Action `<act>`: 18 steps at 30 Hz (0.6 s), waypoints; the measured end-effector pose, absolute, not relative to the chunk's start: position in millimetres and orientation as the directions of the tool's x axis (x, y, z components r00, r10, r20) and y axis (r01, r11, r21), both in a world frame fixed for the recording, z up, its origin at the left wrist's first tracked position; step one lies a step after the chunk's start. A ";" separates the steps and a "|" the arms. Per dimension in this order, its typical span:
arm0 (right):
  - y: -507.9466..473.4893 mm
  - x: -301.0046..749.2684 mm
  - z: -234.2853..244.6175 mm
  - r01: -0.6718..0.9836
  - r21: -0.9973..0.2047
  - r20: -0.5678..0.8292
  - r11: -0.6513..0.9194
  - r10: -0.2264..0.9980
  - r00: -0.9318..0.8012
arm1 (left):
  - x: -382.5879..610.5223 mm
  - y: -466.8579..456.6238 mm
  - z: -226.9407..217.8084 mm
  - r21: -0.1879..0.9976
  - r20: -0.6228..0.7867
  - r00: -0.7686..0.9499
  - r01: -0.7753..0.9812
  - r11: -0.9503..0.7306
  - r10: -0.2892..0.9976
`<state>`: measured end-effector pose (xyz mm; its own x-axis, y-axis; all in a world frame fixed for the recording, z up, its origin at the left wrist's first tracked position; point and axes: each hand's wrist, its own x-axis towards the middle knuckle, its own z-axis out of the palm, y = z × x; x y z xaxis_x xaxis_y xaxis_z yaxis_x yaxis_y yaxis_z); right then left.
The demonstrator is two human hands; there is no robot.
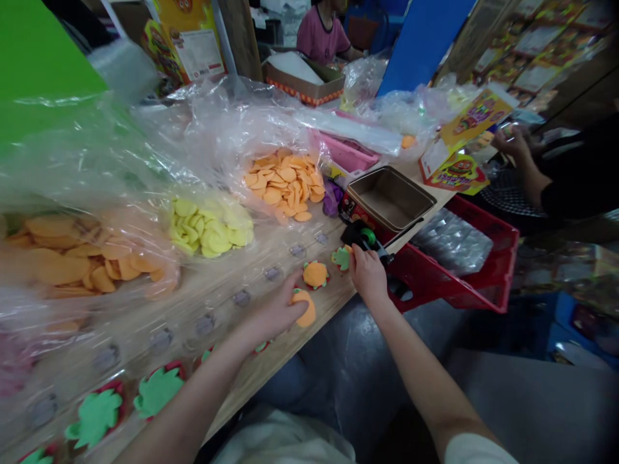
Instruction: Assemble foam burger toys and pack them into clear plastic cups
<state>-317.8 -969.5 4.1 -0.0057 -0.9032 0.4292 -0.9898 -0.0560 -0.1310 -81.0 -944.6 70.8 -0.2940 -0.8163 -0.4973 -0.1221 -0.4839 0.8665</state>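
Nearest, green leaf-shaped pieces [157, 391] lie on red ones along the tabletop [333, 299]. Left hand [276, 310] grips an orange disc [306, 310], thumb over it, at the front edge. Just beyond, an orange-topped stack [315, 274]. Right hand [368, 274] bunched at another green piece [340, 258]; grip unclear. Farther: yellow discs [210, 227], open tin [391, 196].

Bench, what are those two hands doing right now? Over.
Left hand touching orange disc. Right hand at green piece. Orange-topped stack between them. Black green-ringed object beside right hand, possibly in the way.
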 end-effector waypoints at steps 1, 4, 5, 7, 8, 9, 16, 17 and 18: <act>-970.2 -320.5 4.6 -0.986 -0.161 0.451 -0.032 -0.891 -0.045 | -79.9 -945.0 70.7 0.878 -0.477 -0.308 -0.135 -0.459 -0.823; -973.9 -325.9 6.3 -0.936 -0.349 0.448 0.044 -0.869 -0.208 | -81.0 -946.0 69.6 0.885 -0.464 -0.353 -0.157 -0.438 -0.812; -975.6 -326.3 6.4 -0.893 -0.445 0.412 0.058 -0.872 -0.263 | -82.5 -946.2 69.7 0.878 -0.477 -0.358 -0.155 -0.452 -0.803; -978.9 -325.3 5.8 -0.779 -0.622 0.298 0.079 -0.896 -0.329 | -86.1 -946.4 71.6 0.862 -0.503 -0.364 -0.152 -0.483 -0.784; -980.4 -324.2 5.1 -0.738 -0.670 0.240 0.087 -0.914 -0.326 | -87.9 -946.3 73.4 0.857 -0.511 -0.362 -0.149 -0.493 -0.780; -981.7 -322.8 4.2 -0.731 -0.677 0.204 0.087 -0.932 -0.299 | -89.6 -946.1 75.6 0.855 -0.514 -0.358 -0.146 -0.497 -0.780; -983.0 -322.6 -0.3 -0.888 -0.458 0.348 -0.047 -0.928 -0.131 | -93.5 -941.0 90.1 0.851 -0.525 -0.317 -0.207 -0.482 -0.790; -982.9 -323.5 -1.2 -0.879 -0.474 0.344 -0.049 -0.929 -0.134 | -93.1 -940.4 89.9 0.852 -0.523 -0.320 -0.206 -0.481 -0.790; -983.1 -324.2 -2.2 -0.875 -0.482 0.344 -0.051 -0.929 -0.136 | -92.6 -940.0 89.0 0.853 -0.523 -0.328 -0.205 -0.481 -0.787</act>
<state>-324.2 -983.1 -2.2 -0.1360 -0.9289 0.3444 -0.8747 -0.0507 -0.4821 -92.6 -940.0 89.0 -0.3282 -0.7869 -0.5226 -0.2053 -0.4805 0.8526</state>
